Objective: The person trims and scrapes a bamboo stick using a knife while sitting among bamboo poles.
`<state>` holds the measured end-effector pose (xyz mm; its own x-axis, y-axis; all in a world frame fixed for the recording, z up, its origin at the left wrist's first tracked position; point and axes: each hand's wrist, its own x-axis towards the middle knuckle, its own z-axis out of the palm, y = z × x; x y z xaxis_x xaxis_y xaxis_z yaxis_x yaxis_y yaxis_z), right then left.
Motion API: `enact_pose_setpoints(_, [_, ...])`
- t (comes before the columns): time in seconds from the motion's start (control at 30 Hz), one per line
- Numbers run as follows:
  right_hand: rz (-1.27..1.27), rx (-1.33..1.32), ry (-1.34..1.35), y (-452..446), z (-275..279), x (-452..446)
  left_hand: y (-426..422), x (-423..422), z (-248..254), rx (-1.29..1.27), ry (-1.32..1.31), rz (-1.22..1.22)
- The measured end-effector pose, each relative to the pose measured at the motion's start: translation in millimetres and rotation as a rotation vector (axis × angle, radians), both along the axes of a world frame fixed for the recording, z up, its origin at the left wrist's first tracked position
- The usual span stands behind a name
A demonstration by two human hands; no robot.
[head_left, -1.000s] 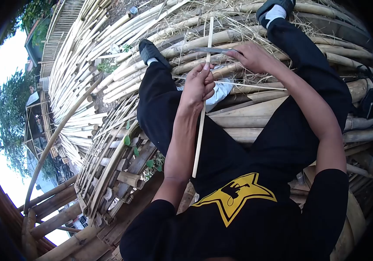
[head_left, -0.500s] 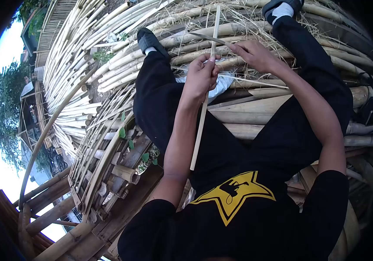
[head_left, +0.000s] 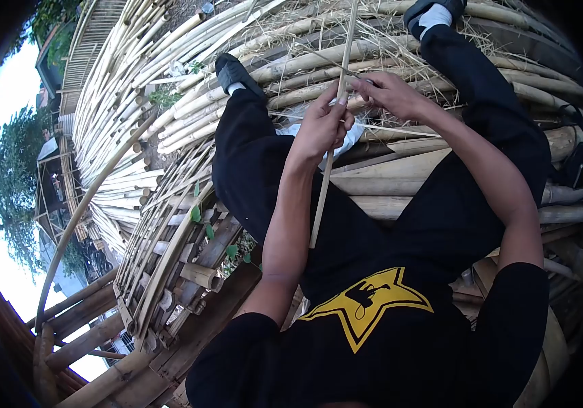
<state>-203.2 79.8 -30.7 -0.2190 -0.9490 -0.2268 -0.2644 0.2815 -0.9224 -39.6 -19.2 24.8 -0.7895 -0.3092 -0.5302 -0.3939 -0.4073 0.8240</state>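
Observation:
My left hand point(head_left: 322, 126) is closed around a long, pale bamboo strip point(head_left: 321, 200), which stands nearly lengthwise between my legs. The strip's lower end lies over my dark trousers, and its upper end runs out at the top of the view. My right hand point(head_left: 390, 96) grips a knife, its handle mostly hidden by the fingers. The thin knife blade point(head_left: 325, 60) points up and left, crossing the strip just above my left hand; I cannot tell whether it touches. A crumpled whitish plastic sheet point(head_left: 351, 137) lies beneath my hands.
Bamboo poles point(head_left: 291, 64) lie under my feet, strewn with dry shavings point(head_left: 400, 51). More poles point(head_left: 111, 102) are stacked at the left. A bent bamboo stick point(head_left: 77, 211) rises at the left, near split bamboo pieces point(head_left: 200, 275). A dark strapped object point(head_left: 582, 163) sits at the right.
The strip has moved up through the view, its lower end now higher and slightly right. My right hand has come closer to my left, lower, with the knife angled more steeply.

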Motion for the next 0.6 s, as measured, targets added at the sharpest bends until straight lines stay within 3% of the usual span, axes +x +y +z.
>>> enact_pose_setpoints(0.07, [-0.075,-0.031,-0.161,-0.9,-0.1,0.6,3.0,-3.3,-3.1,0.013,0.021,-0.004])
enact_pose_setpoints(0.13, [-0.167,0.042,-0.603,-0.2,10.8,1.1,6.8,-5.6,-5.3,0.026,0.039,-0.007])
enact_pose_setpoints(0.27, [-0.391,-0.007,-0.664,-2.8,-2.9,-2.9,19.2,-8.3,0.4,0.077,0.049,0.009])
enact_pose_setpoints(0.4, [-0.518,-0.012,-0.467,-1.2,-6.8,-27.3,18.4,-6.2,0.5,0.031,-0.065,-0.086])
enact_pose_setpoints(0.47, [-0.386,0.11,-0.395,-1.8,-14.5,-41.3,14.1,-3.0,-5.7,0.041,-0.052,-0.076])
enact_pose_setpoints(0.53, [-0.241,-0.058,0.242,-4.8,-0.7,-37.2,12.3,-1.5,-9.7,-0.037,-0.066,0.043])
enact_pose_setpoints(0.6, [-0.13,0.021,0.242,3.5,8.5,-26.9,9.6,-0.4,-13.9,-0.033,-0.057,0.074])
